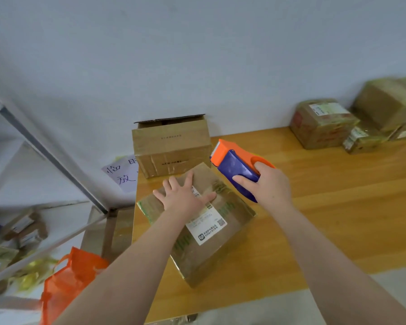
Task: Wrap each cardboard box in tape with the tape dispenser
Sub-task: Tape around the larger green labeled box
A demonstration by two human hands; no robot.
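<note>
- Head view, where you are: your left hand (183, 195) lies flat on top of the cardboard box (209, 249), fingers (188, 180) straight and spread, pinning it down rather than gripping it. The box sits slantwise near the desk's (338, 207) left front edge.
- Your right hand (270, 184) is wrapped around the tape dispenser (234, 167), fingers curled over its blue body, with the orange toothed end raised just past the box's far corner and not touching it.
- My guess at the step: you're lining up a strip. Next you'd bring the cutter end down onto the cardboard and pull across while the flat hand keeps the box from sliding.
- Materials: brown cardboard that's already glossy, with green-printed tape bands and a white label (206, 226). The dispenser is hard, smooth plastic, and the desk has a slick wood grain.
- Behind is an open box (171, 146) with its flap up. Far right there's a blurry stack of taped boxes (321, 123).
</note>
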